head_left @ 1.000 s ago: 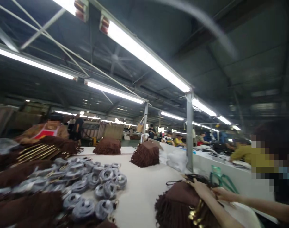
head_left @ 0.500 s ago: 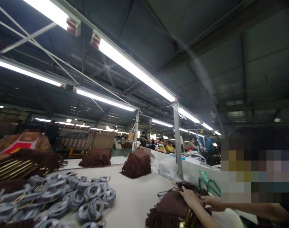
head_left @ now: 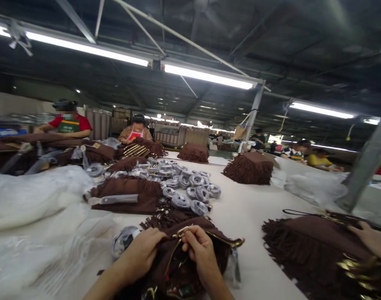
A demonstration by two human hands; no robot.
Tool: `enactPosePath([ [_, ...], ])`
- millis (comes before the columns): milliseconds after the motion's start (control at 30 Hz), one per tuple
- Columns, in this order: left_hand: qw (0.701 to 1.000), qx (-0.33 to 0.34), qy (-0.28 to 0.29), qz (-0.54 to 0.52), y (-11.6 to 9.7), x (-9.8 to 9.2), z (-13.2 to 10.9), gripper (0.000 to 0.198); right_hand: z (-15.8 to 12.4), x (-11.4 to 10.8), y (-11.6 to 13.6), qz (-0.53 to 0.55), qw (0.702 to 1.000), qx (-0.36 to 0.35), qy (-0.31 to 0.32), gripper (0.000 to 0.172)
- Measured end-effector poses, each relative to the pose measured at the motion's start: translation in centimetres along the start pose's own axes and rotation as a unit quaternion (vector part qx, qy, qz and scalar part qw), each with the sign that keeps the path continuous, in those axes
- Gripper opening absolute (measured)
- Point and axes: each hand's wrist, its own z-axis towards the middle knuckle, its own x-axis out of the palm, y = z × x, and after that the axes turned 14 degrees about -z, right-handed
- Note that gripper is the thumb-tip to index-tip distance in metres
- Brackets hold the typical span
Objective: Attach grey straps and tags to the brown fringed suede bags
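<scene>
A brown fringed bag (head_left: 190, 258) lies open in front of me on the white table (head_left: 249, 216). My left hand (head_left: 142, 252) grips its left side, fingers curled over the edge. My right hand (head_left: 201, 250) is closed on the bag's gold-trimmed opening, pinching near the zipper. A wrapped grey strap coil (head_left: 123, 239) lies just left of my left hand.
A pile of wrapped strap coils (head_left: 184, 187) and more fringed bags (head_left: 249, 166) lie further back. White cloth (head_left: 31, 216) covers the left. A co-worker's hand (head_left: 373, 239) rests on a stack of bags (head_left: 318, 246) at right. Other people work behind the table.
The view has swung down and left from the ceiling and the co-worker on the right. My own hands and the open bag have come into view.
</scene>
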Motion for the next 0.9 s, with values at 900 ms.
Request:
enactPosePath([
  [900, 0.99, 0.008, -0.097, 0.098, -0.7, 3.0, 0.7, 0.042, -1.3, 1.5, 1.3, -0.028, 0.998, -0.001, 0.05, 0.028],
])
